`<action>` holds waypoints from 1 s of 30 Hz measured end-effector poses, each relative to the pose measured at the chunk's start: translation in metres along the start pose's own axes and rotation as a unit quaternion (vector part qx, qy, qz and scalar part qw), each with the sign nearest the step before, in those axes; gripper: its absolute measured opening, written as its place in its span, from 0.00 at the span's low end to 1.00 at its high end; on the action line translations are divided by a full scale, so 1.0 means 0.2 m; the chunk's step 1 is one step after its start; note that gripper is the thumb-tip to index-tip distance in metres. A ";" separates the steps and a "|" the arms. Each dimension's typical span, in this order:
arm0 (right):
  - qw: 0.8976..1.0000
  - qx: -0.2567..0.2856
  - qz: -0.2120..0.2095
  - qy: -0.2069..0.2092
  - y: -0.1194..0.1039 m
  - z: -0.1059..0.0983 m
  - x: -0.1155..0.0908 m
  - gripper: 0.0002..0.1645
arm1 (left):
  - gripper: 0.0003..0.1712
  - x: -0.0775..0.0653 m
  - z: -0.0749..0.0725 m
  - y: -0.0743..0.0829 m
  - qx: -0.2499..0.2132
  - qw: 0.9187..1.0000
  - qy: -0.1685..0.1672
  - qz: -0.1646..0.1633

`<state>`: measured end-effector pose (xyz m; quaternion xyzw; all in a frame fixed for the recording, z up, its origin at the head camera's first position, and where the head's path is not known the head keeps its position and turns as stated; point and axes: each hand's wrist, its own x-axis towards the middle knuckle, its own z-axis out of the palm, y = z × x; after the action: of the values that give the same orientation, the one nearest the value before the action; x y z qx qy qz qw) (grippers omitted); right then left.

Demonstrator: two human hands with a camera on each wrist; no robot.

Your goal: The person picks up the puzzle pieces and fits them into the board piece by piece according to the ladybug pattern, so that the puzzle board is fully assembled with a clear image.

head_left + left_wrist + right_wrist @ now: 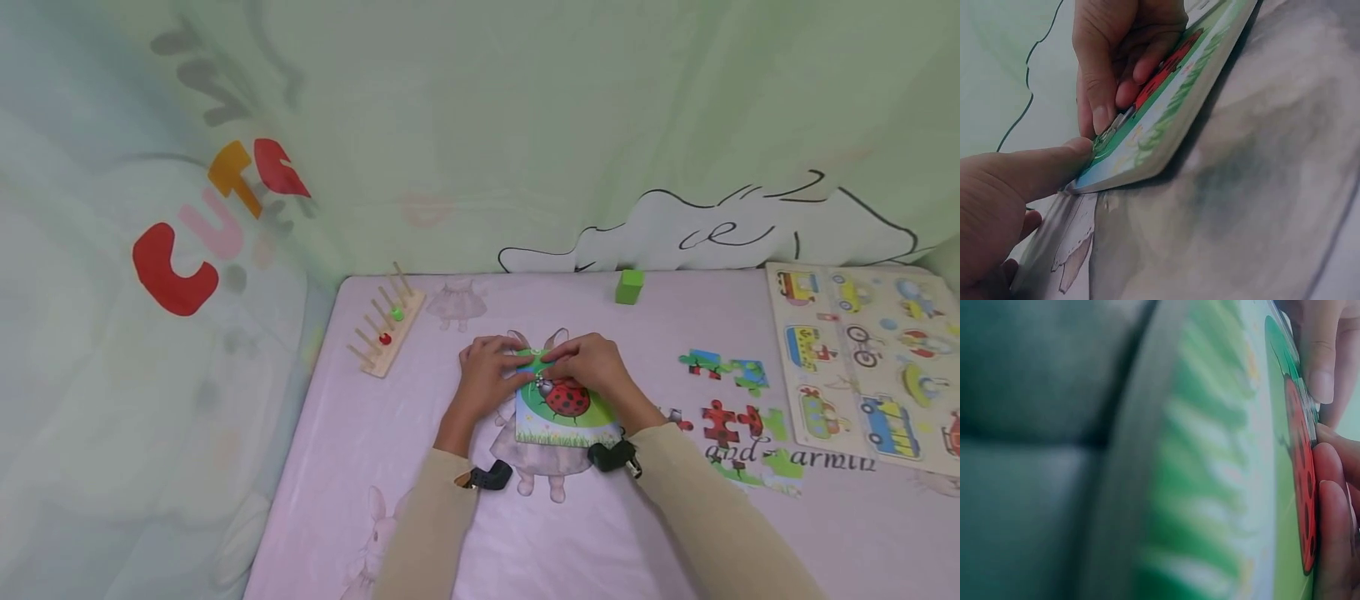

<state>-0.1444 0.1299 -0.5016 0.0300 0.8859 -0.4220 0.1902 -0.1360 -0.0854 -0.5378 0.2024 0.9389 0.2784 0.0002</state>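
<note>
A square ladybug puzzle board (562, 435) lies flat on the table, with grass printed along its near edge. My left hand (487, 372) is at the board's upper left; its straight thumb (1054, 164) presses on the board's corner, as the left wrist view shows. My right hand (592, 365) reaches in from the right with curled fingers and pinches a puzzle piece (1311, 412) beside the ladybug's head. That piece looks slightly raised at its edge, and fingers cover most of it. Both hands' fingertips are close together at the board's top.
Several loose ladybug puzzle pieces (720, 422) lie to the right. Beyond them is a vehicle picture board (843, 350). A green block (629, 287) stands at the back. At the back left sits a wooden peg rack (393, 342) with a red and a green bead.
</note>
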 end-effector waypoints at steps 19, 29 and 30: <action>0.999 0.030 0.004 -0.041 0.01 -0.03 -0.02 0.18 | 0.18 0.00 0.00 0.00 -0.014 0.999 0.018 0.023; 0.994 0.070 -0.034 -0.080 0.02 -0.16 -0.11 0.25 | 0.18 -0.01 -0.01 0.00 -0.024 0.999 0.016 0.013; 0.994 0.066 -0.037 -0.074 0.03 -0.19 -0.12 0.25 | 0.18 -0.01 -0.01 0.00 -0.026 0.999 0.017 0.013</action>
<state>-0.1328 0.1647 -0.4748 -0.0216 0.8403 -0.4872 0.2368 -0.1337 -0.0866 -0.5368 0.2097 0.9286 0.3058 -0.0137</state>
